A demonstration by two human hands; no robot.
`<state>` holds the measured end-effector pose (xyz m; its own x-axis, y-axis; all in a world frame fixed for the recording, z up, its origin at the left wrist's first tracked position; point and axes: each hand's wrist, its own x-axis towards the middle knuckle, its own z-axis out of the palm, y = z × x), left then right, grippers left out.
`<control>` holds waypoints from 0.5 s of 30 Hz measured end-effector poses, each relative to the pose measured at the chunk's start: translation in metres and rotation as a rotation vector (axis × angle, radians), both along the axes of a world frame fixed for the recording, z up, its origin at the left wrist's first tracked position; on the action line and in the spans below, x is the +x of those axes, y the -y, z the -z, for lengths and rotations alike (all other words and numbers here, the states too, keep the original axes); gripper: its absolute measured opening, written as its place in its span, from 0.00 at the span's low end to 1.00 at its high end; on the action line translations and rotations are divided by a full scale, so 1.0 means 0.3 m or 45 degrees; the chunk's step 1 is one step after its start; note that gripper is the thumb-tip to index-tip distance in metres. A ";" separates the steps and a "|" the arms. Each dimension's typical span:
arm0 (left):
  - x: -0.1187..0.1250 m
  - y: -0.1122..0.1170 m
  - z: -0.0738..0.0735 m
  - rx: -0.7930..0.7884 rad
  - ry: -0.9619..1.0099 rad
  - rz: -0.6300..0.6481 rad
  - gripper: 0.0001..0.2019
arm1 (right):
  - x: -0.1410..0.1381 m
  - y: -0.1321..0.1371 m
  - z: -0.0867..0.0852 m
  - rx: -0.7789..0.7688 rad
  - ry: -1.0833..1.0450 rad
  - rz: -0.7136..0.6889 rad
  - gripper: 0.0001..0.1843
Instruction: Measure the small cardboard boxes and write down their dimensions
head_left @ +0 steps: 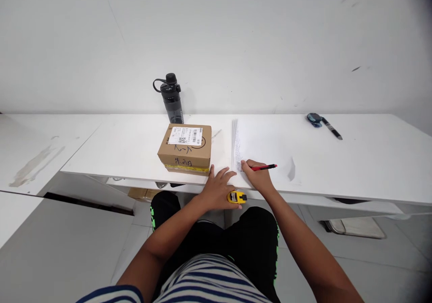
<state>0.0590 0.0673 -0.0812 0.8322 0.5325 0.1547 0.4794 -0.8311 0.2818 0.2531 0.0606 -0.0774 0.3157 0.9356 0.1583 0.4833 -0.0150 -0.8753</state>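
My left hand is at the front edge of the desk, thumb side curled around a yellow tape measure, with other fingers spread toward the box. Closed around a red pen, my right hand rests on the lower left part of a white paper sheet. Small handwriting runs down the sheet's left side. Just left of the paper sits a taped cardboard box. It carries a white shipping label and black handwritten marks.
A dark water bottle stands behind the box, close to the wall. Toward the right end of the white desk lie a small blue-black object and a dark pen or marker. Under the desk are brown boxes.
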 end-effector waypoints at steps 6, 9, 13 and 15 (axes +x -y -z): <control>0.001 0.002 -0.006 -0.012 0.021 0.003 0.30 | 0.007 -0.005 0.015 -0.021 -0.042 -0.021 0.23; 0.001 0.003 -0.011 -0.019 0.015 -0.005 0.30 | 0.008 -0.006 0.011 -0.024 -0.063 -0.022 0.23; -0.002 0.007 -0.012 -0.011 0.018 -0.015 0.30 | 0.007 -0.004 -0.007 -0.004 -0.090 0.045 0.24; -0.004 0.007 -0.011 -0.010 0.020 -0.022 0.30 | 0.009 -0.007 -0.005 0.031 -0.096 0.150 0.24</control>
